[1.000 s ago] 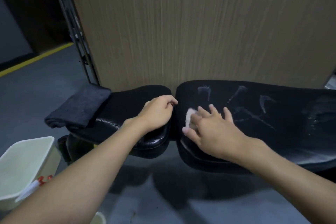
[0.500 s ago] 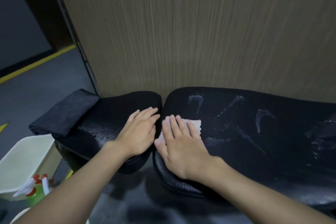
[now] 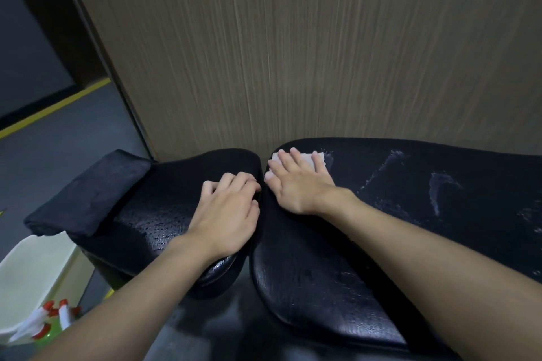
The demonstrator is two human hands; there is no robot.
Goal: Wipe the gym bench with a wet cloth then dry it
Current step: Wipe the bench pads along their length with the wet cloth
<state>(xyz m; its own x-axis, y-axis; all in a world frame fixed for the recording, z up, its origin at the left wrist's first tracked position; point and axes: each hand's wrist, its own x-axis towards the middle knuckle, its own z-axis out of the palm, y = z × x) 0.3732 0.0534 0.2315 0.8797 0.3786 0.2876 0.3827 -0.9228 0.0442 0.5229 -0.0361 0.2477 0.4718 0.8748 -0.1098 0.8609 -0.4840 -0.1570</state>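
The black gym bench has two pads: a small seat pad (image 3: pixel 164 214) on the left and a long back pad (image 3: pixel 410 214) on the right, streaked with wet marks. My right hand (image 3: pixel 296 182) lies flat on a white cloth (image 3: pixel 306 160) at the far left corner of the long pad, fingers straight. My left hand (image 3: pixel 225 214) rests on the seat pad beside the gap, fingers bent at its right edge. A folded dark towel (image 3: pixel 88 193) lies on the left end of the seat pad.
A wood-grain wall (image 3: pixel 293 53) stands right behind the bench. A pale bin (image 3: pixel 32 269) sits on the floor at lower left, with white and red spray bottles (image 3: pixel 44 322) beside it. Grey floor with a yellow line (image 3: pixel 55 108) runs off to the left.
My right hand has slid the white cloth away from me, from the near part of the long pad to its far left corner. My left hand's fingers have bent on the seat pad.
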